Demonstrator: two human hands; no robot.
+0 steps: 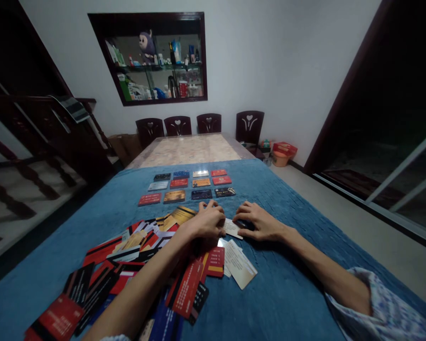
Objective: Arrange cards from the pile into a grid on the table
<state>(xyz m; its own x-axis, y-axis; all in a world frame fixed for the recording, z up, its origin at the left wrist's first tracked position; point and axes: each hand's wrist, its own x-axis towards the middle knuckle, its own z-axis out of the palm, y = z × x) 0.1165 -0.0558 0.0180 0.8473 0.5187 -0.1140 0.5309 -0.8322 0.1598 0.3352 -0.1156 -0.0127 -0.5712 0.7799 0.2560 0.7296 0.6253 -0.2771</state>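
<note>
Just right of the frame's middle, our left hand [210, 220] and right hand [258, 222] curl half closed at either side of a pale card [232, 228]; we cannot tell whether either one grips it. We see loose cards [128, 255] heaped lower left and card rows [179, 183] at centre, on blue cloth [270, 293].

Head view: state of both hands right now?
Left hand: curled at the pale card between the hands; grip can't be told.
Right hand: curled at its other end; grip can't be told.
</note>
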